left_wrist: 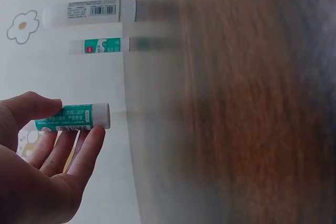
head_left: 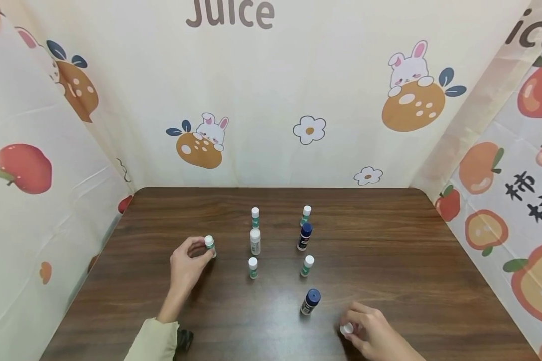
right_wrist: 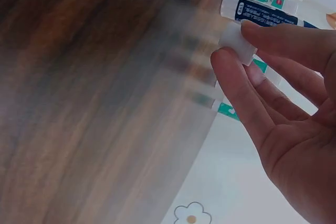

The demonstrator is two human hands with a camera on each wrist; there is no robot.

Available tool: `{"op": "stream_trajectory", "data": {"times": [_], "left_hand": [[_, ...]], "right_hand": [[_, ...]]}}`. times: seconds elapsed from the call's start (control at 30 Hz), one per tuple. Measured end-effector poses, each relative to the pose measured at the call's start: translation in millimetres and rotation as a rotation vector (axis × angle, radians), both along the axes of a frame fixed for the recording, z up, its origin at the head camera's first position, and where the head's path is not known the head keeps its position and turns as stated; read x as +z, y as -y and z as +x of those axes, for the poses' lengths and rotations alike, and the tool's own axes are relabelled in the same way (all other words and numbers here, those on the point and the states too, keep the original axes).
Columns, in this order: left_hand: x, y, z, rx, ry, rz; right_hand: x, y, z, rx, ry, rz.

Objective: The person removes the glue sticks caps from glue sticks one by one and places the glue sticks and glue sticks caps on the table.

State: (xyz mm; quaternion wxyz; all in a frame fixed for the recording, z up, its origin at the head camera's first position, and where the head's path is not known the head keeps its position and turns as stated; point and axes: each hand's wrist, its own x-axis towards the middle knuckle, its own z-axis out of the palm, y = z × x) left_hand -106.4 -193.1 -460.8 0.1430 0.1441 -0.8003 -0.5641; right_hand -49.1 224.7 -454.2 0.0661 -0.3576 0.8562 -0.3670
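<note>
At the left of the table, my left hand (head_left: pixel 187 263) pinches a small glue stick (head_left: pixel 210 245) with a green label and white cap. Thumb and fingertips wrap its sides in the left wrist view, where the green label (left_wrist: pixel 68 116) shows. Near the front right, my right hand (head_left: pixel 370 331) pinches a short white cap-like cylinder (right_wrist: pixel 236 43) between thumb and forefinger, low over the table. Left of that hand stands a navy glue stick (head_left: pixel 310 302) with a blue cap.
Two rows of upright glue sticks run away from me. The left row has a white one (head_left: pixel 255 241) between green-labelled ones (head_left: pixel 253 268); the right row has another navy one (head_left: pixel 304 236) among green-labelled ones (head_left: pixel 307 265). Printed curtains (head_left: pixel 262 100) border the brown table (head_left: pixel 388 240).
</note>
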Motion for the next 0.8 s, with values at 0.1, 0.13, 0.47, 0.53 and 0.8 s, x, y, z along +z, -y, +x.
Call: {"op": "stream_trajectory", "data": {"times": [0.1,0.13,0.47,0.53,0.8], "left_hand": [[-1.5,1.2,-4.0,0.008,-0.012,-0.01],[-2.1,1.9,-5.5,0.012,-0.015,-0.016],[-6.8,10.3,-17.7,0.031,0.028,-0.073],[-8.2,11.0,-19.6,0.028,0.039,-0.079],[-13.3,12.4,-26.0,0.02,0.058,-0.097]], "right_hand": [[-2.4,-4.2,0.0,0.003,0.076,0.027],[-3.6,-5.6,-0.1,0.005,0.096,0.032],[-20.3,-17.5,2.1,0.031,-0.068,-0.038],[-22.3,-18.6,2.4,0.034,-0.104,-0.052],[-23.4,-26.0,2.1,0.032,-0.07,-0.019]]}}
